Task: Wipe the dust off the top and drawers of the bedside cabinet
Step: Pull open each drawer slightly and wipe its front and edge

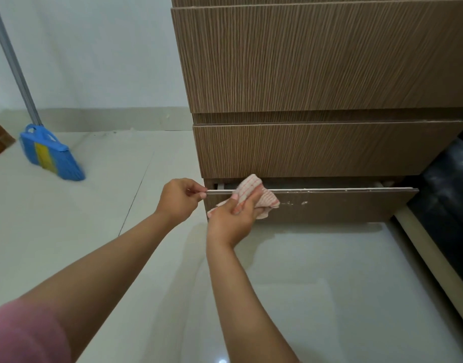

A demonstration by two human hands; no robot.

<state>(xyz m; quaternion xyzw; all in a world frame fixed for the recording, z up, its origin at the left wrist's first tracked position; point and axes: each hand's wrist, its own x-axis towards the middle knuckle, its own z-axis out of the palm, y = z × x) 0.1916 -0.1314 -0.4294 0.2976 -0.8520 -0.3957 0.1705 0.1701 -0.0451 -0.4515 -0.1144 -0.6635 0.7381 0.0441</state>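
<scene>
The brown wood-grain bedside cabinet (pixel 317 61) fills the upper right, its drawers stacked one above another. The bottom drawer (pixel 343 208) is pulled out a little, with pale dust specks along its top edge and front. My left hand (pixel 179 199) pinches the left end of that drawer's top edge. My right hand (pixel 235 216) grips a pink-and-white striped cloth (pixel 254 191), which lies bunched over the drawer's top edge near its left end. The drawer's inside is hidden.
A blue broom (pixel 51 153) with a grey handle leans against the white wall at the left. Pale glossy floor tiles (pixel 317 284) spread in front of the cabinet. A dark bed base with a beige edge (pixel 440 195) lies at the right.
</scene>
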